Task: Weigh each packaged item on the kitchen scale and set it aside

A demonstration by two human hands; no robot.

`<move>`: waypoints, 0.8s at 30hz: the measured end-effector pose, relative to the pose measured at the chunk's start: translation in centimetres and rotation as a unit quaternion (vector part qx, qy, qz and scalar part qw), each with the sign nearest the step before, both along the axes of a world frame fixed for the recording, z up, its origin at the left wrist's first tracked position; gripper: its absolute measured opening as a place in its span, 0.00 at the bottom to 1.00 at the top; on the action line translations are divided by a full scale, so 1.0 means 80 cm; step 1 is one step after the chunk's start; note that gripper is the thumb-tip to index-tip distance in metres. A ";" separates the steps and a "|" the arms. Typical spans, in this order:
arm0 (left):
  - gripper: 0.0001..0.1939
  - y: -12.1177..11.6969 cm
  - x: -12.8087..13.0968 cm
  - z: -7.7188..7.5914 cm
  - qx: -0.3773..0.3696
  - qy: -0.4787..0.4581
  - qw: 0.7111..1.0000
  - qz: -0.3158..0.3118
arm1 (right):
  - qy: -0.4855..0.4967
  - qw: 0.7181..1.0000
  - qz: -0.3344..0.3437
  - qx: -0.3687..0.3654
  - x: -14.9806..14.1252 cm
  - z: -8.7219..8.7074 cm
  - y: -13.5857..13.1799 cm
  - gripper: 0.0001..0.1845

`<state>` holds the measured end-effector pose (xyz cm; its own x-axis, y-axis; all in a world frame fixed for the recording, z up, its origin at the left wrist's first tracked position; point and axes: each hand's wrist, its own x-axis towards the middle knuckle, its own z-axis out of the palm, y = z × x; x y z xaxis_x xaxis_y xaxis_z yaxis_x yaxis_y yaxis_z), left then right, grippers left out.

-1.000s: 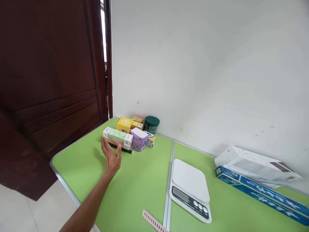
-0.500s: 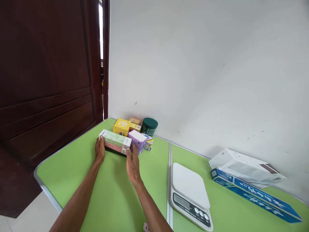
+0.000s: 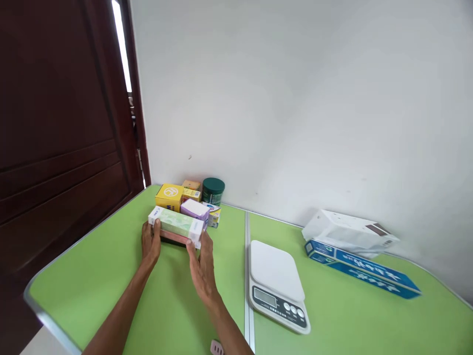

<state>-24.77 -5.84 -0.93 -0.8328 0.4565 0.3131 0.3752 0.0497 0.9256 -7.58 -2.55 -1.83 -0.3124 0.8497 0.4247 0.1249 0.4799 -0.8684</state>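
A long white-and-green box [image 3: 176, 222] lies on top of a pink box [image 3: 173, 237], with a dark layer visible beneath them. My left hand [image 3: 151, 244] is closed on the left end of this stack. At the right end, my right hand [image 3: 202, 266] presses with thumb and fingers around the corner. Just behind the stack are a yellow box [image 3: 169, 196] and a purple-and-white pack [image 3: 195, 209]. Whether the stack touches the table cannot be made out.
A green-lidded tub [image 3: 213, 190] and small cartons [image 3: 191, 195] stand near the wall. To the right lie a white digital kitchen scale [image 3: 278, 276], a long blue box [image 3: 362, 268] and a white package [image 3: 347, 231]. The green table [image 3: 92, 291] has a metal-edged seam.
Both hands and the stack have come slightly nearer, away from the yellow box. The right end of the stack has swung towards me. The view has turned right.
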 end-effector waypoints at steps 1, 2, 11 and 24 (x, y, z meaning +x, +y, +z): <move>0.33 0.000 0.000 -0.002 -0.002 0.014 1.000 0.001 | -0.007 1.000 -0.011 -0.012 -0.003 -0.002 -0.001 0.38; 0.32 0.000 0.001 -0.004 -0.004 0.021 1.000 0.001 | -0.013 0.999 -0.021 -0.033 -0.007 -0.005 -0.002 0.39; 0.37 0.006 0.011 0.004 0.038 -0.091 0.995 -0.005 | 0.019 0.996 -0.063 -0.062 -0.015 -0.013 0.007 0.43; 0.34 -0.013 -0.007 0.037 0.063 0.032 0.994 0.079 | -0.023 0.996 -0.033 0.084 -0.036 0.023 -0.013 0.41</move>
<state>-25.34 -6.89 2.05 -0.8670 0.2762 0.4147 0.4311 -0.0015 0.9023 -10.46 -3.60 0.02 -0.2809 0.7871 0.5492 0.1980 0.6074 -0.7693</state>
